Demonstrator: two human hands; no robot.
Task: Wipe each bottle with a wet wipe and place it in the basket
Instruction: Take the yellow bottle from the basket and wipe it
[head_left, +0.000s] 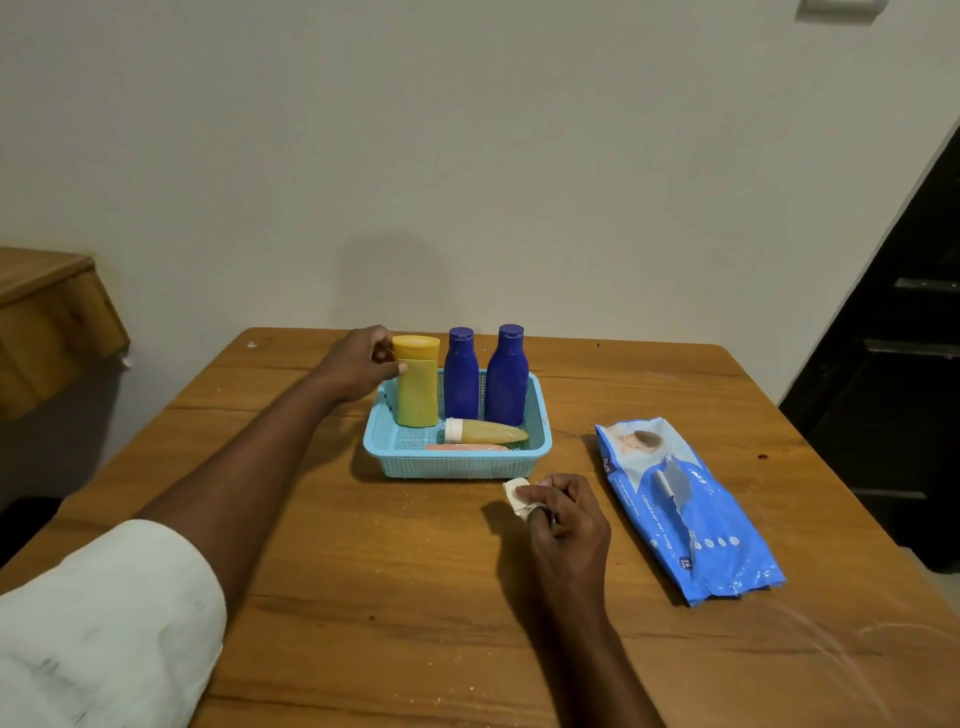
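While at basket (457, 462) rim, left hand (363, 369) on yellow bottle (415, 384).

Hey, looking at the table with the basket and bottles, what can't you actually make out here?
Head view only:
- Left hand on the yellow bottle: fingers behind the bottle are hidden.
- Pink item in the basket: mostly hidden by the front wall.
- Small print on the wipes pack: too small.
- Wet wipe: partly covered by right hand.
- Blue bottles: no label readable.
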